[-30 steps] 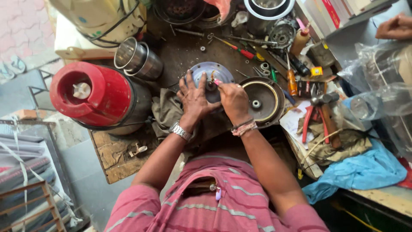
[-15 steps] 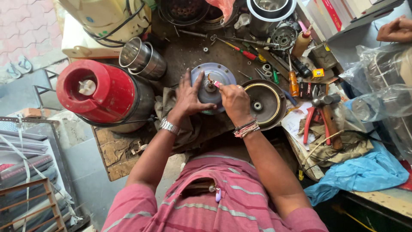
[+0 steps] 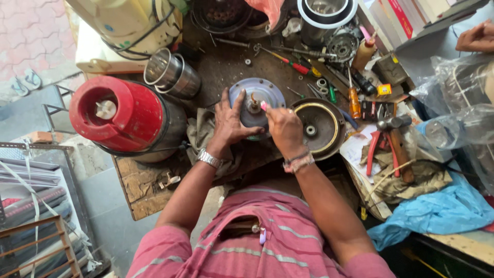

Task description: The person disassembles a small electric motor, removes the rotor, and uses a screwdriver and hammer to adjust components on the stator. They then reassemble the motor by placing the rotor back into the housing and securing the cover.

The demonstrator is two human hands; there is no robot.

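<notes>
A round grey-blue metal motor part (image 3: 257,95) with a shaft at its centre stands on the dark workbench (image 3: 221,67). My left hand (image 3: 229,121) lies spread against its left side, fingers on the rim. My right hand (image 3: 283,128) is closed on a small tool with a pink handle (image 3: 263,106), its tip at the central shaft. A wristwatch sits on my left wrist and bands on my right.
A red mixer base (image 3: 116,116) stands left, two steel jars (image 3: 172,77) behind it. A round dark bowl-shaped part (image 3: 319,126) lies right of my hands. Screwdrivers (image 3: 288,64), red pliers (image 3: 375,149), a hammer and a blue cloth (image 3: 437,213) crowd the right side. Another person's hand (image 3: 476,36) shows top right.
The view has shifted slightly. My left hand has slid from the top of the round part to its left side. My right hand stays at the shaft.
</notes>
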